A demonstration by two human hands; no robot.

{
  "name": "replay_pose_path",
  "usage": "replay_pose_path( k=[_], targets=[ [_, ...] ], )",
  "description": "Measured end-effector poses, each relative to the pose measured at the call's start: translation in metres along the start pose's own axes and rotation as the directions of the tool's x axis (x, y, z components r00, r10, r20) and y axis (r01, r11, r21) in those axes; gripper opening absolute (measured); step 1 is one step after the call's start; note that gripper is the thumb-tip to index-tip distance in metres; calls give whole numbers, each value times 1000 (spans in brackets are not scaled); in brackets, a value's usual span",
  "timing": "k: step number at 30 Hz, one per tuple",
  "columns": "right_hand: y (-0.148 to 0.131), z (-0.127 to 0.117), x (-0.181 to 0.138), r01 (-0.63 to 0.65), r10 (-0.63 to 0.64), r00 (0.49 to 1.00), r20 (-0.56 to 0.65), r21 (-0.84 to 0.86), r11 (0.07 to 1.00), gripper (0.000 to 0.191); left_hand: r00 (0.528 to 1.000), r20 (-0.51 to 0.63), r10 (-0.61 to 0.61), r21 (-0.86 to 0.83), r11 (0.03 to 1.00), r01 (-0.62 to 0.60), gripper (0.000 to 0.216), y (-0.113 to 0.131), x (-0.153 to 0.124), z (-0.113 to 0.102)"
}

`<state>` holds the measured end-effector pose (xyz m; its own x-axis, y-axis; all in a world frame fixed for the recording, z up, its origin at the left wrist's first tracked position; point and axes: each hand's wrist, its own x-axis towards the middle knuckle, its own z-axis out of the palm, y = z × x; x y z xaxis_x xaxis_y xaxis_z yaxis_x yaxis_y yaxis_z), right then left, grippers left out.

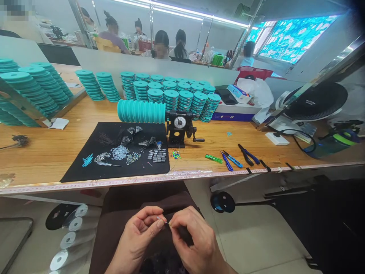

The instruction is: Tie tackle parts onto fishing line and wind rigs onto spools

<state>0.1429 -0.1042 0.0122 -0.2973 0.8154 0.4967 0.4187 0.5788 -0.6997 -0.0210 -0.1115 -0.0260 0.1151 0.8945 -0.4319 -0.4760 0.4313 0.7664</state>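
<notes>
My left hand [142, 230] and my right hand [195, 236] meet over my lap, below the table edge. Between the fingertips runs a thin, pale wire-like piece [167, 223], pinched by both hands; its exact kind is too small to make out. On the black mat [134, 171] lie pale blue beads [119, 152], small metal parts [132, 158], grey blocks [157, 155], turquoise strips [87, 160] and dark wire bundles [146, 142]. A hand-cranked winder [178, 129] carries a row of turquoise spools [141, 111] behind the mat.
Stacked turquoise spools [155, 94] line the table's back, with more stacks [31, 89] at left. Pliers [248, 154], blue-handled cutters [232, 159], a blue pen-like tool [227, 162] and a green tube [213, 158] lie right. A fan [316, 101] stands far right. Several people sit beyond the partition.
</notes>
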Motion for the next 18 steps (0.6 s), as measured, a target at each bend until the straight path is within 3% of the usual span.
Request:
replay_pose_path(
  k=[12, 18],
  targets=[
    [2, 2, -3, 13, -13, 1000, 6, -35, 999, 24, 1000, 14, 5, 52, 999, -6, 24, -3, 0, -2],
    [3, 2, -4, 56, -51, 997, 54, -89, 994, 24, 991, -49, 125, 254, 961, -109, 26, 8, -5, 6]
  ],
)
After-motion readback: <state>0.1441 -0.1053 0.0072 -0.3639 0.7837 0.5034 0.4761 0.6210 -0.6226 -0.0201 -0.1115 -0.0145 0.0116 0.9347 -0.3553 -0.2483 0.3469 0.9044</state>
